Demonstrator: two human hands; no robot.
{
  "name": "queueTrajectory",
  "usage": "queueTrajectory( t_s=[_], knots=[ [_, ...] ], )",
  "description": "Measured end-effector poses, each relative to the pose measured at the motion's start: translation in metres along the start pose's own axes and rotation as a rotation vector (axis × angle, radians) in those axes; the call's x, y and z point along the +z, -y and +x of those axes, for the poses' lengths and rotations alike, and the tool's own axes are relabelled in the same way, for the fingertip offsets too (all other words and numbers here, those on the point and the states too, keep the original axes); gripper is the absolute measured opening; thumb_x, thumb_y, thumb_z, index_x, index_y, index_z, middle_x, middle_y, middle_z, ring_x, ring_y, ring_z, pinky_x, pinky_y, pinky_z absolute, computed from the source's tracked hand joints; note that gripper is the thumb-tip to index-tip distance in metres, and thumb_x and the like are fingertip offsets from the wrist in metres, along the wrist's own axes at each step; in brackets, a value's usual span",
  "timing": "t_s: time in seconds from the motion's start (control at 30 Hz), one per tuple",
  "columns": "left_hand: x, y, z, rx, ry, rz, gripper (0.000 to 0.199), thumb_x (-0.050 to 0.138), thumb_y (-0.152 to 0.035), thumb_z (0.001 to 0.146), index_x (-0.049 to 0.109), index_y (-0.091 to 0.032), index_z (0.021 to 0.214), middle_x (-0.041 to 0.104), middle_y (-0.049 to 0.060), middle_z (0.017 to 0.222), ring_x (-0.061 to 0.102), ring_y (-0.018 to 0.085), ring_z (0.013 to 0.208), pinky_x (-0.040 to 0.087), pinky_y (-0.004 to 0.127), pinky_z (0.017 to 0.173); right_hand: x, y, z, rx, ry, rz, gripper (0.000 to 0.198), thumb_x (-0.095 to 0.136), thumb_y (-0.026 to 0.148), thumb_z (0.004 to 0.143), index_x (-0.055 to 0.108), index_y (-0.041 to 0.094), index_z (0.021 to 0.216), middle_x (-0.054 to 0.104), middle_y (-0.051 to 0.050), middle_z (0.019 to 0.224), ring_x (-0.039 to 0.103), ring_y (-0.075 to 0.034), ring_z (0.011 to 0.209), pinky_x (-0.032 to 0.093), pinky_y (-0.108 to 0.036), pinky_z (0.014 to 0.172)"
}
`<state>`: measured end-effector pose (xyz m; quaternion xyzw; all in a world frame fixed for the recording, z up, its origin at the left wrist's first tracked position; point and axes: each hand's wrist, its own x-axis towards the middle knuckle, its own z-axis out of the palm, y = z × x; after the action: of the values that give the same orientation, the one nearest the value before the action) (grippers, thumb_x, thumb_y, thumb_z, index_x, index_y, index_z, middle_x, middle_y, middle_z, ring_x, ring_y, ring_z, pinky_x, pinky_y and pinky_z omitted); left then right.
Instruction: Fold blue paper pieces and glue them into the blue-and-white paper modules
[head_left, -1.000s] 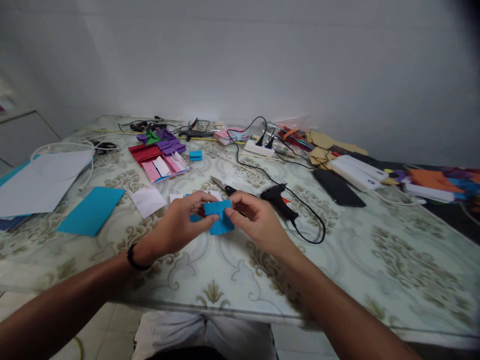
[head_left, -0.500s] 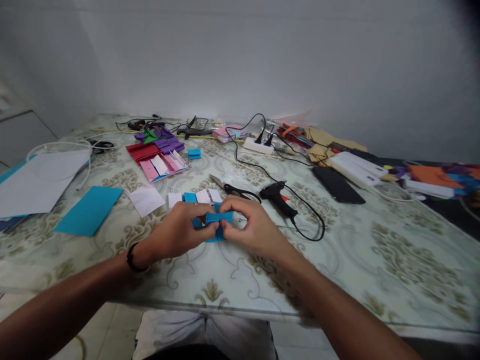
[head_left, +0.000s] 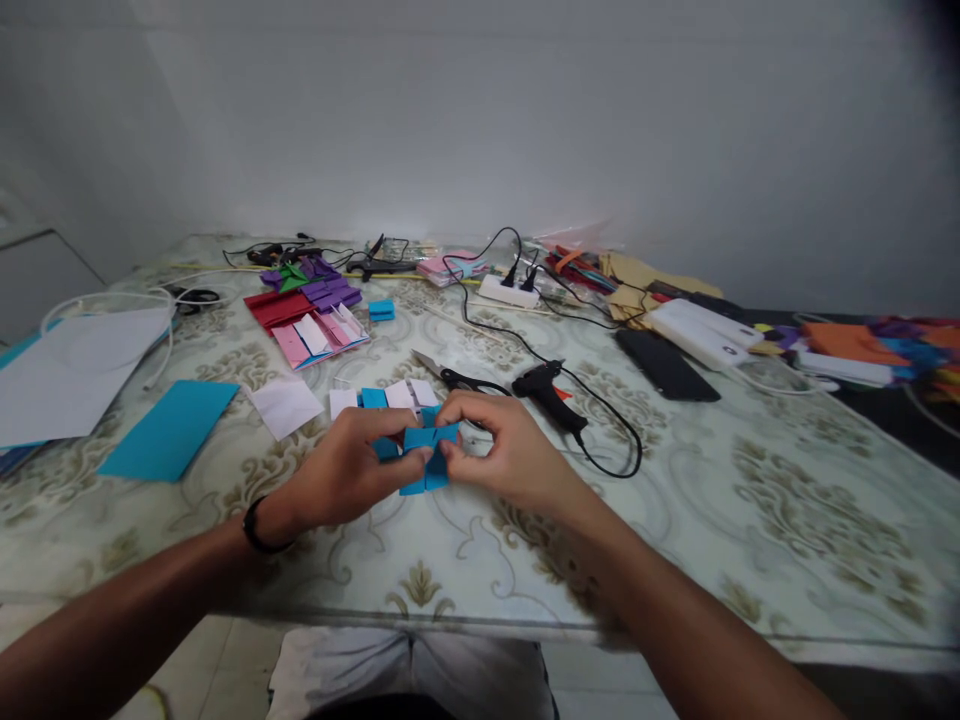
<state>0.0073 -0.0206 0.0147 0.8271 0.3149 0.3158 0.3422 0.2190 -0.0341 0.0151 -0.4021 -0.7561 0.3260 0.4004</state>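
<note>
Between both hands is a folded piece of blue paper (head_left: 421, 438), held above the table. My left hand (head_left: 356, 460) pinches its left end, thumb in front and fingers behind. My right hand (head_left: 499, 448) grips the right end the same way. More blue paper pieces (head_left: 414, 488) show just beneath it. Behind my hands lies a row of folded white papers (head_left: 400, 394) with a folded blue paper (head_left: 373, 398) among them, partly hidden by my fingers. Scissors (head_left: 465, 380) and a black glue gun (head_left: 551, 392) lie beyond my right hand.
A white paper square (head_left: 283, 405) and a blue sheet (head_left: 171, 428) lie left; larger white sheets (head_left: 79, 375) sit farther left. Folded pink papers (head_left: 319, 335) are behind. A white power strip (head_left: 508, 292), a black phone (head_left: 666, 365) and cables occupy the back and right.
The folded blue paper's front face now shows a split or fold line near its middle. Both hands keep their pinch and have barely moved; the whole view has shifted slightly.
</note>
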Motion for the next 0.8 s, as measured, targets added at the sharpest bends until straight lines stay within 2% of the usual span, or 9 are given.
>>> queueTrajectory(
  t_s=[0.2, 0.37, 0.5, 0.7, 0.8],
  knots=[
    [-0.004, 0.006, -0.002, -0.066, -0.023, 0.002, 0.021, 0.064, -0.026, 0.093, 0.063, -0.016, 0.075, 0.056, -0.003, 0.068, 0.045, 0.011, 0.065, 0.035, 0.024, 0.06, -0.007, -0.008, 0.001, 0.031, -0.039, 0.027, 0.007, 0.064, 0.015, 0.072, 0.06, 0.02, 0.07, 0.059, 0.003, 0.068, 0.052, -0.014, 0.066, 0.04, -0.027, 0.065],
    [-0.01, 0.008, 0.001, -0.101, -0.085, -0.087, 0.024, 0.062, -0.029, 0.095, 0.057, -0.017, 0.075, 0.053, -0.004, 0.068, 0.045, 0.01, 0.064, 0.037, 0.023, 0.059, -0.011, -0.016, 0.002, 0.068, -0.106, 0.107, 0.003, 0.061, 0.017, 0.075, 0.063, 0.019, 0.075, 0.062, 0.001, 0.072, 0.054, -0.015, 0.069, 0.043, -0.028, 0.067],
    [-0.005, 0.009, 0.004, -0.109, -0.092, -0.043, 0.025, 0.064, -0.035, 0.096, 0.063, -0.015, 0.08, 0.059, -0.002, 0.072, 0.051, 0.011, 0.068, 0.041, 0.023, 0.063, -0.004, -0.013, 0.002, 0.018, -0.102, 0.104, 0.005, 0.061, 0.022, 0.083, 0.063, 0.019, 0.081, 0.061, 0.0, 0.075, 0.055, -0.015, 0.071, 0.044, -0.029, 0.069],
    [0.002, 0.01, 0.002, -0.051, -0.021, 0.159, 0.021, 0.068, -0.026, 0.091, 0.068, -0.015, 0.073, 0.061, -0.005, 0.064, 0.049, 0.008, 0.061, 0.035, 0.021, 0.057, 0.005, -0.011, 0.0, -0.085, -0.076, 0.028, 0.005, 0.065, 0.016, 0.083, 0.065, 0.019, 0.079, 0.062, 0.001, 0.075, 0.055, -0.014, 0.071, 0.043, -0.027, 0.069],
    [0.003, 0.01, 0.0, -0.006, -0.044, 0.186, 0.014, 0.067, -0.021, 0.093, 0.075, -0.016, 0.083, 0.071, -0.005, 0.072, 0.055, 0.008, 0.062, 0.038, 0.02, 0.058, 0.006, -0.01, 0.0, -0.135, -0.068, 0.009, 0.003, 0.066, 0.016, 0.083, 0.066, 0.019, 0.082, 0.064, -0.001, 0.08, 0.058, -0.015, 0.074, 0.044, -0.028, 0.07]
  ],
)
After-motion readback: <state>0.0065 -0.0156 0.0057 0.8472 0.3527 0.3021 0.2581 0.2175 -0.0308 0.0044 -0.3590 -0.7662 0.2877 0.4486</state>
